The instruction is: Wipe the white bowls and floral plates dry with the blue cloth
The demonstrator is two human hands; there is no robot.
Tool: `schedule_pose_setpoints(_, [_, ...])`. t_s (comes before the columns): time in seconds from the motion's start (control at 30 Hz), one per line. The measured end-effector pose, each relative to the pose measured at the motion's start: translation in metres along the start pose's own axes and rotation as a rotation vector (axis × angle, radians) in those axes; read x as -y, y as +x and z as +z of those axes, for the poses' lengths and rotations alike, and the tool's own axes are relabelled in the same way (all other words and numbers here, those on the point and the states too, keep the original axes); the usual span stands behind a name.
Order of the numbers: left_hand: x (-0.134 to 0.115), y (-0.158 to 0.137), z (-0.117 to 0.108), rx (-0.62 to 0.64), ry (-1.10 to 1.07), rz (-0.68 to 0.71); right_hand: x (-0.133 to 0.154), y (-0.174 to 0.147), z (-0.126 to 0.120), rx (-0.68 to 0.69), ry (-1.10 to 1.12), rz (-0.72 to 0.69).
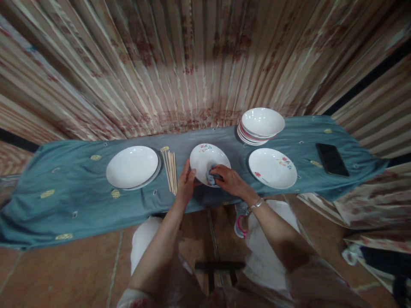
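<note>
My left hand (187,180) grips the left rim of a white plate (201,160) with small flowers, thumb on top and fingers beneath. The plate is tilted a little toward me at the middle of the table. My right hand (227,179) is closed on a bunched grey-blue cloth (211,174), pressed against the plate's inner surface at its lower right. Several wooden chopsticks (171,171) lie just left of my left hand. Right of my right hand lies another flowered white plate (272,169).
A stack of white plates (132,167) stands on the left of the teal tablecloth (80,192). White bowls (261,122) are stacked at the back right. A black phone (332,159) lies near the right end. A pleated curtain (192,85) hangs behind the table.
</note>
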State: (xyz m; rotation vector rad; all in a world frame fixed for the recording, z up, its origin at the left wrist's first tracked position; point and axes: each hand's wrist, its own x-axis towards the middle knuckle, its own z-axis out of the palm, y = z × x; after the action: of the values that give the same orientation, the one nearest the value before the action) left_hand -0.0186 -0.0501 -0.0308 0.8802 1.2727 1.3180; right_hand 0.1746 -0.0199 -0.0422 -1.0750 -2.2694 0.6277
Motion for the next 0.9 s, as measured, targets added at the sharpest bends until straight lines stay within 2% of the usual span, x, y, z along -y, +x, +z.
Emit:
schedule_pose_setpoints(0.27, [0.001,-0.001,0.000,0.001,-0.027,-0.007,0.018,0.017,0.016,-0.006,0.135,-0.087])
schedule_pose_setpoints(0.5, [0.000,-0.001,-0.001,0.015,-0.033,0.007,0.025,0.033,0.030,-0.113,0.221,-0.115])
schedule_pose_setpoints(0.67, [-0.001,-0.001,0.000,0.034,-0.003,0.037,0.031,0.042,0.035,-0.205,0.196,-0.085])
schedule_pose_setpoints(0.9, [0.000,-0.003,-0.001,0.044,-0.016,0.035,0.025,0.063,0.036,-0.222,0.070,-0.089])
